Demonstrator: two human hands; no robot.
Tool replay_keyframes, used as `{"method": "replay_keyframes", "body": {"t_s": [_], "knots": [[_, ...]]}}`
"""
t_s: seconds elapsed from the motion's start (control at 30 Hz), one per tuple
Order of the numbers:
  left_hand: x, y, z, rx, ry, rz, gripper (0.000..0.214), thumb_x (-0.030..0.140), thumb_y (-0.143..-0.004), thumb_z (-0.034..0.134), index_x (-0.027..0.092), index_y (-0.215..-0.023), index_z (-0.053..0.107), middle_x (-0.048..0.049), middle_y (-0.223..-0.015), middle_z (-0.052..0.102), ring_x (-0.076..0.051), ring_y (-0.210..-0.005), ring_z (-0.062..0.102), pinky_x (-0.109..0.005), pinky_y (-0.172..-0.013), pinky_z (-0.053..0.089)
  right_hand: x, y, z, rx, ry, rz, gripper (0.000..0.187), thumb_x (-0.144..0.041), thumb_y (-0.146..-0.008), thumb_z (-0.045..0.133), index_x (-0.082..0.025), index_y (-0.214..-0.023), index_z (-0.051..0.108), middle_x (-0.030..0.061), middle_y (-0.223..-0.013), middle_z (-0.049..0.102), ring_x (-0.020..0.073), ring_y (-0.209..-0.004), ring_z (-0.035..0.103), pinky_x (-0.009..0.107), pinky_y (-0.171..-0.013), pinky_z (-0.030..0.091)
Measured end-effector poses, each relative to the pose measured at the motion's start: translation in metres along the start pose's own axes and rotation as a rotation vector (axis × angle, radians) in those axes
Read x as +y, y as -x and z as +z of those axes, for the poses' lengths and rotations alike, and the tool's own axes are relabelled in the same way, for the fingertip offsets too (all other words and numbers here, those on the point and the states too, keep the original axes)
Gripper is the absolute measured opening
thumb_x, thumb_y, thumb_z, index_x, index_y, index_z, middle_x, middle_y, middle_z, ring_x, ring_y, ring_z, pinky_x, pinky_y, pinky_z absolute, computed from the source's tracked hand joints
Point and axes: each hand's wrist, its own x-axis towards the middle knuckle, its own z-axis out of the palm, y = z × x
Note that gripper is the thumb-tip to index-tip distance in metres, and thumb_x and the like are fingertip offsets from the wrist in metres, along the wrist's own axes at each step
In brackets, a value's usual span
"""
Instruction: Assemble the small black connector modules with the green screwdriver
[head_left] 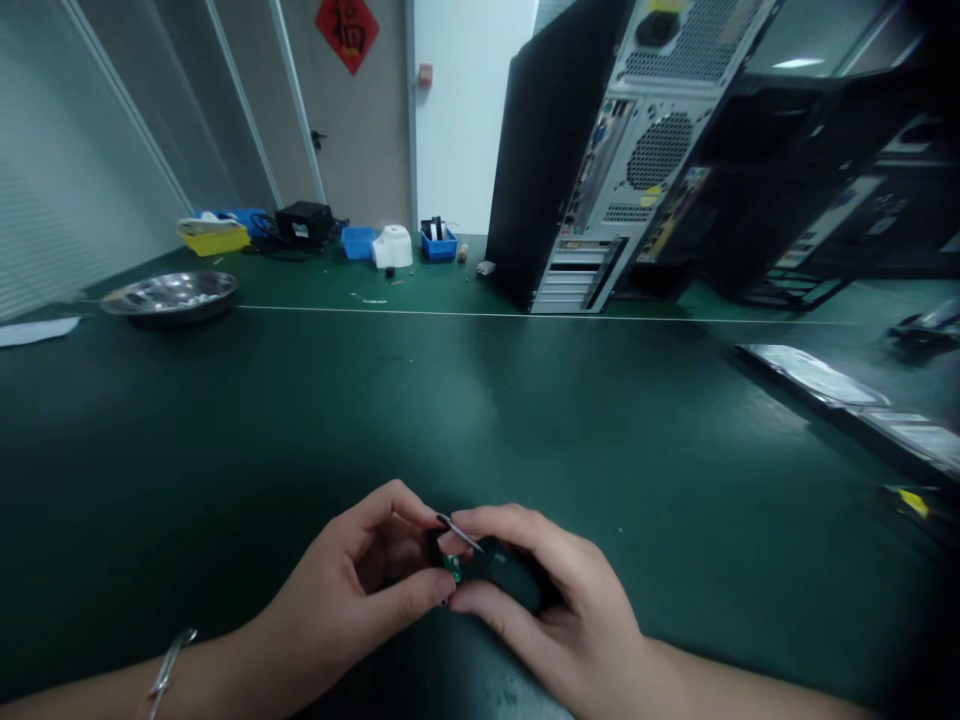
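Observation:
My left hand (360, 585) is closed, with thumb and index finger pinching a small dark part that has a bit of green circuit board (453, 567) showing. My right hand (559, 590) wraps round the dark, rounded handle of a screwdriver (511, 575). Its thin metal shaft points up and left, and the tip meets the left index fingertip. Both hands meet low in the middle of the view, just above the green tabletop (450, 420). Fingers hide most of the small part, so its exact kind cannot be made out.
Two computer cases, one a black tower (559, 150), stand at the back right. A round metal bowl (172, 292) sits at left. Along the back are a yellow tray (214, 238), a black power adapter (304, 222) and a blue bin (439, 245). Flat metal-topped parts (817, 375) lie at right.

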Motion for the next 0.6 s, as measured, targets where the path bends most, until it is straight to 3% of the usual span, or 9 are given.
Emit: {"method": "replay_keyframes", "body": {"t_s": [0.6], "knots": [[0.0010,0.0003,0.0004,0.013,-0.012,0.064,0.011,0.018,-0.089,0.063,0.023,-0.099,0.063,-0.0011,-0.093,0.073,-0.015,-0.087,0.068,-0.026,-0.081,0.053,0.0043,-0.0028,-0.0019,0.039,0.059,-0.072,0.032,-0.021,-0.086,0.074,-0.022,-0.115,0.062,0.0018,-0.097,0.075,0.0135,-0.086,0.073,0.018,-0.078,0.059]]}}
